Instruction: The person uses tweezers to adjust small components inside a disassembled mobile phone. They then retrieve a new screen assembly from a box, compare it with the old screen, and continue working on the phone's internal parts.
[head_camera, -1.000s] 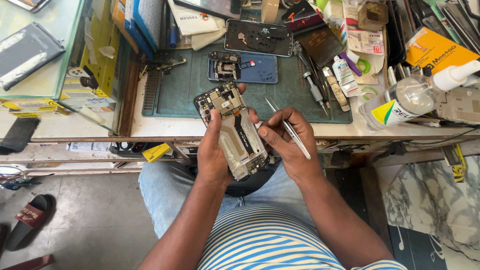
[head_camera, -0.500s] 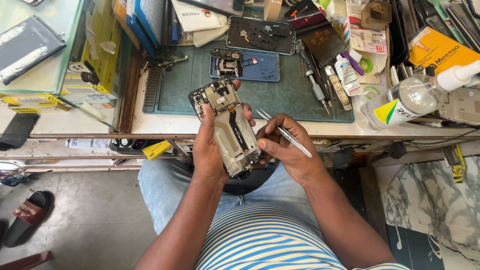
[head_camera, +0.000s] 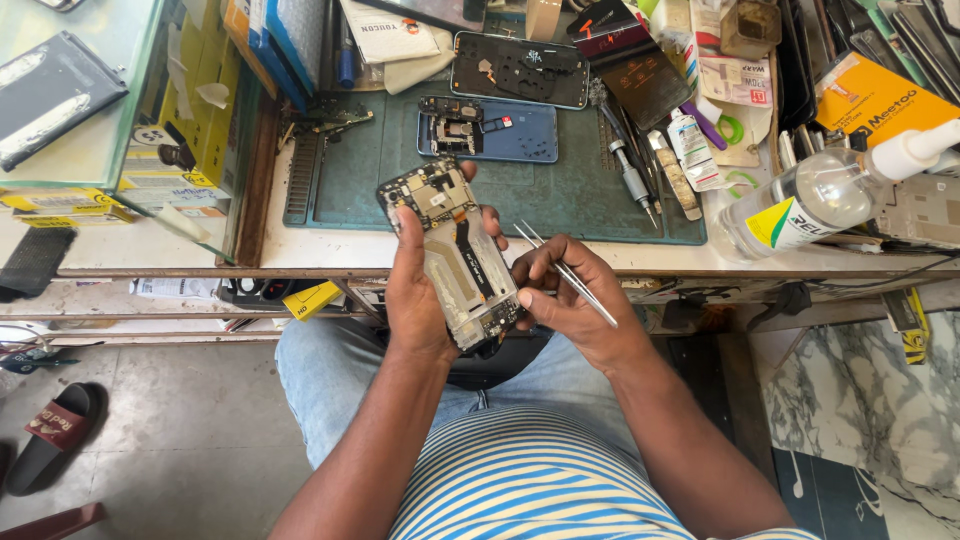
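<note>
My left hand (head_camera: 420, 290) grips an opened phone (head_camera: 455, 250) with its back off, circuit board and flex cable showing, tilted over my lap in front of the workbench. My right hand (head_camera: 570, 300) is closed around thin metal tweezers (head_camera: 565, 272), whose tips point up and left; its thumb presses on the phone's lower right edge. Both hands meet at the bottom end of the phone.
A green work mat (head_camera: 560, 190) on the bench carries a blue phone shell with parts (head_camera: 490, 132), a dark phone frame (head_camera: 520, 68), screwdrivers (head_camera: 630, 180) and a glue tube (head_camera: 690, 150). A clear spray bottle (head_camera: 820, 195) stands right. Yellow boxes (head_camera: 190, 110) sit left. A sandal (head_camera: 50, 435) lies on the floor.
Both hands shifted slightly with the phone. My right hand has turned so its thumb now presses the phone's lower edge while the tweezers stay in its grasp.
</note>
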